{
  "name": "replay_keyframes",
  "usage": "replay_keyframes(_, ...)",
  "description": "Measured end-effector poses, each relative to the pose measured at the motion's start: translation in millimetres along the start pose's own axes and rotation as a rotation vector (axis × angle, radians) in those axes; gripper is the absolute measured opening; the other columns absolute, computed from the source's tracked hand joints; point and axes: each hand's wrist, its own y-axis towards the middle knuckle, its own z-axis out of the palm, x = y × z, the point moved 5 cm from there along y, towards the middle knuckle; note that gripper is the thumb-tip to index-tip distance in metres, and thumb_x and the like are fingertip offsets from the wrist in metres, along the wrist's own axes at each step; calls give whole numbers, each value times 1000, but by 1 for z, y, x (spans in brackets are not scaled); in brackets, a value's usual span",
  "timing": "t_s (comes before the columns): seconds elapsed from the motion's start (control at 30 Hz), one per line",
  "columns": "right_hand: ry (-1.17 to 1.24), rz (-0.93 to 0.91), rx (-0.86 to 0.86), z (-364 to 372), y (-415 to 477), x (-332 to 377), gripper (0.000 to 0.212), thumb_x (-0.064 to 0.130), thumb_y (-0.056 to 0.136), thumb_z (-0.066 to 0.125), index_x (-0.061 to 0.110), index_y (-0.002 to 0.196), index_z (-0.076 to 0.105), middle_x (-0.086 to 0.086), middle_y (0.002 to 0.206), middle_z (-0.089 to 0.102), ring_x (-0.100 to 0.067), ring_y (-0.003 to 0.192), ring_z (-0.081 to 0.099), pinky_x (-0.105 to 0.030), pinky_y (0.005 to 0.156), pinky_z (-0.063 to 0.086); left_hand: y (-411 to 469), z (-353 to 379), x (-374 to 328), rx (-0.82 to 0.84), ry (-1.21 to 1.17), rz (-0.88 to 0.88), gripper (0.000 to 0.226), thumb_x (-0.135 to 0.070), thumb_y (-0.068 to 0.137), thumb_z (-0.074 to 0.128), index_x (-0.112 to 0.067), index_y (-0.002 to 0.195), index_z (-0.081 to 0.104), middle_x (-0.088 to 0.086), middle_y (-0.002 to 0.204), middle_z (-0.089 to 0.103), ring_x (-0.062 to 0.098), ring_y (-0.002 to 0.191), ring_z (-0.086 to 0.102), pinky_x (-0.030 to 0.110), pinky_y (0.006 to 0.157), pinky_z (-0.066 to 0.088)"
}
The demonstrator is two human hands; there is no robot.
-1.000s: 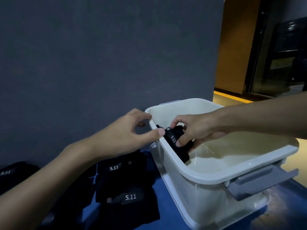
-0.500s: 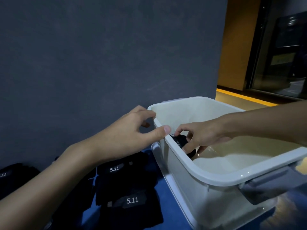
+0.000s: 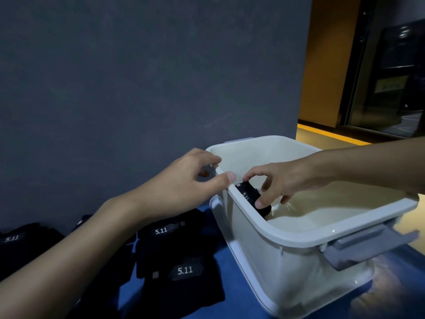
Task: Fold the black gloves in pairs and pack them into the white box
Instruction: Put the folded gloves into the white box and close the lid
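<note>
The white box (image 3: pixel 299 236) stands on the blue table at the right. My right hand (image 3: pixel 282 180) reaches inside it, index finger and thumb pinching a folded pair of black gloves (image 3: pixel 249 195) with a "5.11" label, held against the box's left inner wall. My left hand (image 3: pixel 184 183) holds the box at its back-left corner, thumb on the rim and curled fingers behind it. More black gloves (image 3: pixel 174 247) lie flat on the table left of the box, with another one (image 3: pixel 184 284) nearer me.
A further black glove (image 3: pixel 20 245) lies at the far left, partly behind my left forearm. A dark grey wall (image 3: pixel 138 88) rises right behind the table. A grey latch handle (image 3: pixel 368 247) juts from the box's near right end.
My right hand has lowered the folded gloves from rim height down inside the box along its left wall. My left hand has stayed at the rim.
</note>
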Motion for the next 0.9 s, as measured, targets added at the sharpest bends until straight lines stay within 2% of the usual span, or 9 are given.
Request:
replay_keyframes(0.1, -10, -8, -25, -1, -8, 3, 72, 30, 79, 79, 44, 136, 38, 2, 119, 51, -20, 117, 52, -30, 89, 52, -2, -1, -3, -8, 8, 9, 66, -63, 84, 56, -23, 137, 54, -18, 134, 50, -1, 120, 54, 27, 104, 45)
replay_keyframes(0.2, -29, -39, -79, -6, -21, 13, 69, 34, 79, 79, 42, 136, 40, -1, 129, 47, -17, 116, 53, -27, 89, 50, -9, -6, -8, -34, 26, 34, 50, -51, 91, 57, -25, 133, 57, -18, 128, 53, -2, 118, 54, 23, 95, 47)
replay_keyframes(0.27, -22, -93, -131, -11, -34, 26, 63, 34, 80, 78, 38, 134, 44, 0, 130, 48, -13, 113, 55, -27, 90, 48, -19, -15, -13, -70, 38, 41, 42, -49, 91, 55, -30, 128, 59, -21, 124, 56, -5, 116, 55, 20, 91, 45)
replay_keyframes(0.37, 9, -203, -207, -16, -57, 53, 51, 34, 82, 75, 31, 128, 53, 4, 122, 58, -9, 110, 58, -28, 91, 50, -44, -35, -15, -141, 51, 33, 28, -46, 93, 57, -37, 118, 64, -25, 114, 63, -9, 113, 56, 24, 97, 46)
replay_keyframes(0.47, 30, -326, -267, -9, -79, 82, 33, 31, 84, 73, 28, 115, 63, 7, 111, 66, -7, 104, 61, -27, 87, 49, -81, -53, -11, -197, 53, 8, 27, -56, 88, 56, -43, 110, 66, -28, 107, 65, -10, 104, 60, 25, 91, 49)
replay_keyframes(0.6, 106, -547, -333, 18, -114, 131, 22, 23, 85, 71, 21, 107, 69, -6, 109, 71, -12, 94, 64, -31, 87, 47, -141, -65, -4, -236, 97, -46, 22, -43, 90, 58, -40, 109, 67, -29, 105, 66, -16, 94, 59, 16, 80, 45)
replay_keyframes(0.73, 193, -733, -260, 77, -140, 170, 16, 17, 85, 70, 16, 101, 71, -11, 105, 72, -26, 106, 65, -40, 99, 48, -200, -69, 9, -274, 166, -92, 17, -35, 90, 61, -38, 105, 68, -33, 101, 65, -13, 97, 59, 8, 83, 43)
replay_keyframes(0.8, 193, -768, -193, 114, -139, 180, 14, 15, 86, 70, 14, 100, 70, -12, 102, 73, -24, 97, 69, -43, 95, 50, -229, -68, 17, -304, 183, -116, 18, -34, 90, 62, -37, 107, 68, -31, 107, 65, -12, 105, 58, 11, 90, 43)
replay_keyframes(0.9, 193, -781, -130, 165, -127, 184, 13, 15, 87, 69, 14, 100, 69, -13, 98, 71, -13, 83, 63, -46, 87, 52, -267, -68, 28, -356, 196, -138, 17, -37, 92, 64, -35, 108, 69, -28, 115, 62, -6, 116, 55, 14, 97, 40)
